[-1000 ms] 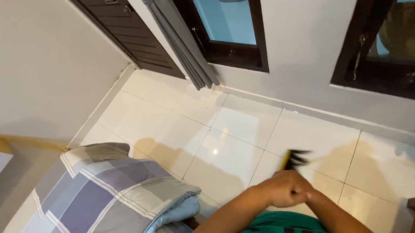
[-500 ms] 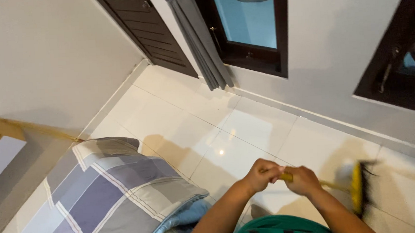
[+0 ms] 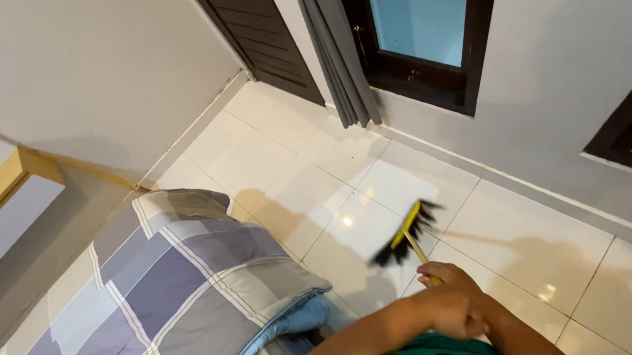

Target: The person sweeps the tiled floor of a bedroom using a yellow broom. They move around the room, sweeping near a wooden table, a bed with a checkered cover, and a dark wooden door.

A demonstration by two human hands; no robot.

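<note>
Right hand (image 3: pixel 445 275): fingers are curling shut around the yellow broom handle (image 3: pixel 425 258), gripping it low near the head.
Left hand (image 3: pixel 457 313): lying just behind the right one, partly hidden by it; fingers are folding inward, but whether they are gripping the handle I cannot tell.
Broom (image 3: pixel 406 235): yellow head with black bristles, blurring; bristles are fanning over the white floor tiles (image 3: pixel 309 178), ahead of both hands.
Bedding (image 3: pixel 177 296): checked grey, lilac and white quilt lying to the left, a blue layer showing at its near edge, close to the left forearm.
Surroundings: grey curtain (image 3: pixel 337 52) is hanging beside a dark-framed window (image 3: pixel 424 25); a dark louvred door (image 3: pixel 263 34) is standing left of the curtain.
Packages, labels, signs: none readable here.
</note>
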